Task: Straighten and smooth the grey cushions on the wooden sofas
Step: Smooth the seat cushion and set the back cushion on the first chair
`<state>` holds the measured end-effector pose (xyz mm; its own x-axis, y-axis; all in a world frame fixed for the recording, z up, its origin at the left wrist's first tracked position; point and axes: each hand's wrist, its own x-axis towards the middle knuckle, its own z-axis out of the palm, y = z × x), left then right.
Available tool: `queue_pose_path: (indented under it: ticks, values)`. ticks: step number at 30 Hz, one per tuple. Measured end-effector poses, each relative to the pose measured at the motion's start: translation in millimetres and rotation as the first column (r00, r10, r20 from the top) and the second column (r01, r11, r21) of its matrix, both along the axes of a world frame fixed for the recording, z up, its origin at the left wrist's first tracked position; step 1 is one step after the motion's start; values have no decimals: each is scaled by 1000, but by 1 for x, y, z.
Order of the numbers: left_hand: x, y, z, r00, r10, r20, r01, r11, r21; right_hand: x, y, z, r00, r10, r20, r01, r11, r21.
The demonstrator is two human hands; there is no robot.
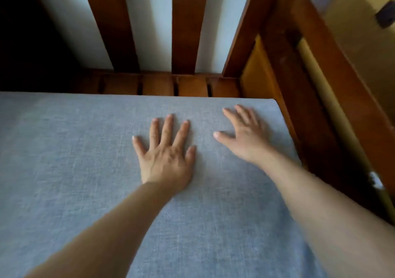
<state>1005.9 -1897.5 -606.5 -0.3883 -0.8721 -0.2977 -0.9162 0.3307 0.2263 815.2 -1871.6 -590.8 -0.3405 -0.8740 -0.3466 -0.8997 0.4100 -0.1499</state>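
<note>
the grey cushion lay flat on the seat and filled the lower and middle part of the frame, from the left edge almost to the right. its far edge ran straight across the middle, and its right corner was just beside the side of the sofa.

my left hand rested on the cushion near the centre of the frame, palm down, with all fingers straight and spread. it held nothing. my right hand lay to the right of it, close to the cushion's far right corner, also flat, with the fingers stretched and a little blurred. it gripped nothing too.

behind the cushion the wooden seat slats showed in a narrow strip. above them the back slats stood upright in the upper centre. the wooden armrest ran down the right side of the frame.
</note>
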Motion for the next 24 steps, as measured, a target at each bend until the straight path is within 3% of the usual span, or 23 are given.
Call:
queue_pose_path:
  ticks: [2, 5, 6, 7, 8, 10, 12, 18, 21, 23, 24]
  values:
    - [-18, -8, 19, 997, 48, -65, -46, 999, 30, -19, -3, 39, 994, -89, 64, 99, 979, -178]
    - [-53, 15, 52, 934, 105, -342, -166, 974, -156, -31, 38, 88, 976, -183, 120, 215, 706, -675]
    - [-60, 35, 53, 900, 69, -431, -175, 961, -212, -23, 65, 85, 977, -178, 115, 202, 615, -762]
    - [-67, 62, 47, 884, 26, -468, -145, 964, -221, -9, 93, 71, 979, -176, 103, 189, 590, -785]
    - [-70, 90, 36, 899, -28, -437, -69, 976, -205, 2, 119, 46, 983, -176, 60, 160, 637, -754]
    - [-69, 125, 3, 964, -155, -217, 124, 981, -151, 17, 162, -7, 991, -130, -38, 89, 838, -538]
    - [-70, 127, -11, 978, -160, -135, 146, 983, -110, 11, 173, -34, 993, -105, -57, 75, 921, -382]
    - [-38, 128, 8, 953, -268, -144, 271, 962, 7, 9, 173, -22, 994, -101, -45, 86, 965, -248]
    - [-4, 131, 29, 963, -266, -49, 269, 961, 66, 30, 148, 16, 987, -155, 30, 157, 986, -60]
    - [16, 120, 48, 990, -130, -46, 130, 991, -5, 43, 122, 58, 972, -160, 172, 183, 974, -129]
    - [34, 113, 58, 996, -46, -82, 38, 994, -100, 58, 112, 80, 963, -103, 250, 182, 931, -315]
